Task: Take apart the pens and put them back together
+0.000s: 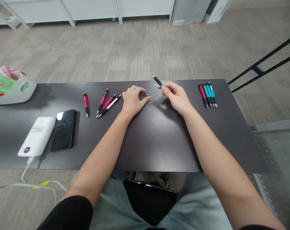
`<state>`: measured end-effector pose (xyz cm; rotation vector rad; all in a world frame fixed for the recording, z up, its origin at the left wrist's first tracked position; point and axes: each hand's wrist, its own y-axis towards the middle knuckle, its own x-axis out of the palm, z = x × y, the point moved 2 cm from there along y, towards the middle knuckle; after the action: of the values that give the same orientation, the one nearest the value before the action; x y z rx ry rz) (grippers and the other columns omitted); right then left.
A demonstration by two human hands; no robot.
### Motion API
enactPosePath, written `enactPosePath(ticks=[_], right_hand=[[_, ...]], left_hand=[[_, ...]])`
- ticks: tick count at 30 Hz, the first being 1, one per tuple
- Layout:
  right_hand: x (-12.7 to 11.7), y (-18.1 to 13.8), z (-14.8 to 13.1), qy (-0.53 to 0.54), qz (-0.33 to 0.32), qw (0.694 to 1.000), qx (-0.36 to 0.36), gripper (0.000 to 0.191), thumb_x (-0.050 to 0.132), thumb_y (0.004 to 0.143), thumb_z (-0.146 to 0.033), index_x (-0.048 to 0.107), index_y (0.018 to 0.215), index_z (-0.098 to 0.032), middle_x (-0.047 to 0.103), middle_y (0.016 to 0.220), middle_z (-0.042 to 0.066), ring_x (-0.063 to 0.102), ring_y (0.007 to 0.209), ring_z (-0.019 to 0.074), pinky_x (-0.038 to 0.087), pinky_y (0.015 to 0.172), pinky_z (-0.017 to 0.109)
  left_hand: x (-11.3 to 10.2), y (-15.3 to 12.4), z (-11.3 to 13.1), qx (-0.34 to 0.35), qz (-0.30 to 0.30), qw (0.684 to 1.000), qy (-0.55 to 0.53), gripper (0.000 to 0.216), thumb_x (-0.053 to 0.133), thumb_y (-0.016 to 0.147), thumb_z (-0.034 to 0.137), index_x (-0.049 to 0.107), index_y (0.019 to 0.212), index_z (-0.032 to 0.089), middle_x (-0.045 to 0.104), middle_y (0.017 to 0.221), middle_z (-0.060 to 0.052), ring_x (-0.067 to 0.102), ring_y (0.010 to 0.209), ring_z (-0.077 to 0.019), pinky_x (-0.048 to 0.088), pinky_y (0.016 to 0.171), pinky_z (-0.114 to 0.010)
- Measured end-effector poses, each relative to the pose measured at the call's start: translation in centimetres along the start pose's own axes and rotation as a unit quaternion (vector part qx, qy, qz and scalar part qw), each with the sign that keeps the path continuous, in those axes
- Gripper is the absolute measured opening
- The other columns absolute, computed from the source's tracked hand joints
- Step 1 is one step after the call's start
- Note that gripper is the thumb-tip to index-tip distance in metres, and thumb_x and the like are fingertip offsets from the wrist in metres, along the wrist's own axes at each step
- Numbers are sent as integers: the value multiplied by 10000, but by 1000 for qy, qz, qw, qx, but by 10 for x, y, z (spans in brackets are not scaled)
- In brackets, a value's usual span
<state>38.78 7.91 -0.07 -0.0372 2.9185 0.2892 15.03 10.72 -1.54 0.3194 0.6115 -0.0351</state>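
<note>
In my right hand (175, 94) is a pen (157, 80) with a teal barrel and black grip, held tilted above the table. Its far end points up and left and shows a thin bare metal tip. My left hand (133, 100) rests on the tabletop, fingers curled, with thumb and forefinger around a small dark and silver pen part (146, 95). Just left of that hand lie a white pen (110, 106) and two red pens, one red pen (102, 100) lying above the other. Another red pen (85, 104) lies apart, farther left.
Several pens (207, 95), teal, red and black, lie in a row on the right of the dark table (154, 143). A black phone (64, 130) and a cabled white power bank (37, 136) are at left. Behind them stands a white basket (27, 91) with colourful contents.
</note>
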Motion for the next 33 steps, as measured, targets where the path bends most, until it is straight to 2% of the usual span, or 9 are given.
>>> enactPosePath(ticks=[1,3,6,9,12,17,26,30,33], right_hand=[[-1,1,2,-2,5,1000,-8,724,896,958,-1011,812,1005,-293,680,842,7,651,858,234,576,837,386],[-4,1,6,-7,12,1000,-20,717,934,926,-991,814,1027,-291,703,869,9,664,883,242,587,887,402],[-5,0,9,-33,32,999,-28,673,946,934,-943,815,1047,-292,743,912,18,667,906,253,583,917,416],[-4,-3,10,-70,42,996,-35,604,955,955,-878,824,1041,-295,799,969,36,671,922,268,569,900,423],[-2,-5,8,-86,34,995,-49,546,957,979,-822,847,1055,-293,850,1033,56,701,953,285,573,902,434],[-2,-6,7,-91,32,994,-54,536,954,992,-817,866,1077,-295,878,1074,68,730,990,304,592,924,452],[0,-7,3,-85,17,995,-57,554,961,992,-827,815,1101,-304,823,1007,48,681,924,281,579,902,444],[-1,-7,3,-87,22,995,-52,525,1008,977,-770,764,1104,-322,755,898,1,621,849,254,558,876,424],[1,-7,1,-82,16,995,-49,544,999,983,-800,755,1066,-321,762,884,2,650,853,262,562,888,427]], left_hand=[[0,0,-3,9,-1,999,38,251,1102,851,220,909,991,301,912,1213,-94,784,1232,-410,494,1308,-641],[1,0,-5,17,6,999,34,171,1036,915,189,917,941,309,919,1116,-76,788,1167,-385,472,1335,-659],[1,6,-3,-4,21,990,-137,88,1019,997,302,933,983,304,931,1059,-59,822,1041,-307,589,1251,-540],[-1,12,3,-49,45,943,-326,264,1078,998,487,931,1079,283,956,1147,-82,885,1134,-274,685,1125,-405],[-4,14,9,-85,64,911,-399,312,1141,953,456,927,1094,279,967,1179,-91,913,1199,-262,713,1137,-372],[-3,13,11,-98,51,903,-415,315,1175,920,384,920,1073,282,973,1174,-96,933,1222,-278,734,1164,-401],[2,9,11,-62,21,912,-406,467,1237,798,516,909,1023,271,964,1133,-97,934,1133,-278,735,1117,-406],[1,9,14,-81,21,915,-395,422,1233,815,449,895,1002,278,963,1123,-84,932,1141,-275,732,1137,-410],[2,9,14,-94,24,911,-402,365,1214,854,394,892,980,279,961,1124,-79,927,1138,-262,733,1138,-398]])
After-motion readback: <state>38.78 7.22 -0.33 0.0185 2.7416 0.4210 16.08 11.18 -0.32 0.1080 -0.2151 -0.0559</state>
